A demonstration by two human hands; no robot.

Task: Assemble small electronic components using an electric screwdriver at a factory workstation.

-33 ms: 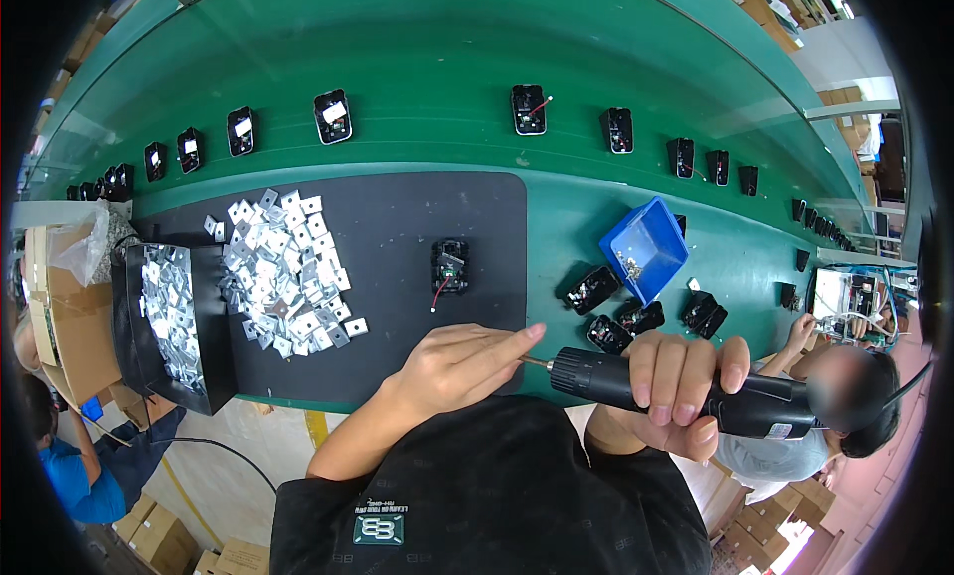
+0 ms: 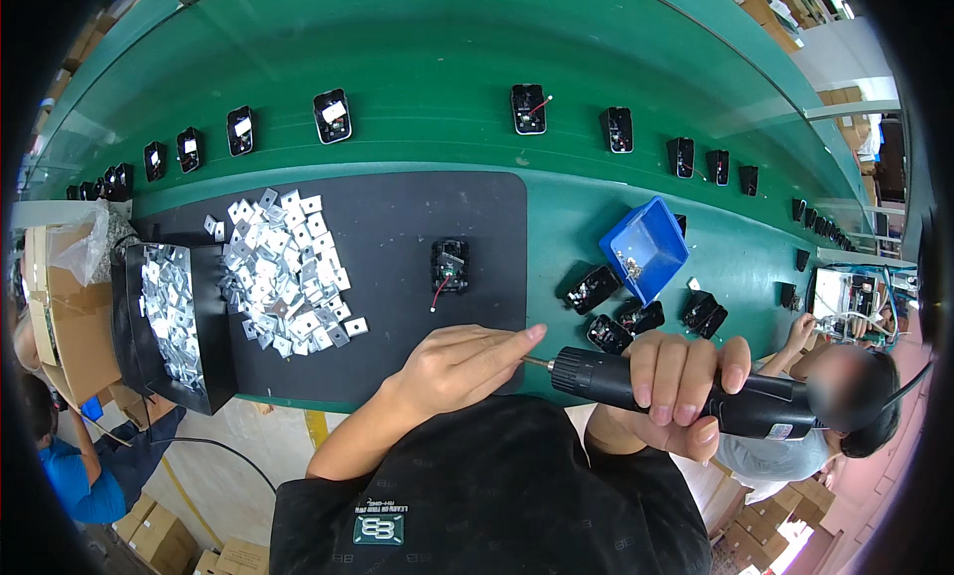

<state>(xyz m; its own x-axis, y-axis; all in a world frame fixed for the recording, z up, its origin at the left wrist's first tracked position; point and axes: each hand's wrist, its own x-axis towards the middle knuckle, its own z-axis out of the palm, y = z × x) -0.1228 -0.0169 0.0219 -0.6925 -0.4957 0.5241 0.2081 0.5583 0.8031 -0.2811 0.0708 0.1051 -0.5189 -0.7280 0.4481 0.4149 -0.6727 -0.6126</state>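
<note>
A black electric screwdriver lies nearly level across my right hand, whose fingers wrap around its body. Its thin bit points left and meets the fingers of my left hand. Those fingers are pressed together at the bit's tip; whatever they pinch is hidden. On the black mat, beyond my left hand, sits a small black device housing with a red wire. A heap of square silvery metal plates, each with a hole, spreads over the mat's left part.
A blue bin with small metal pieces stands at right, near several black housings. A black box of plates is at left, beside a cardboard box. Housings line the green belt. Other people sit at both sides.
</note>
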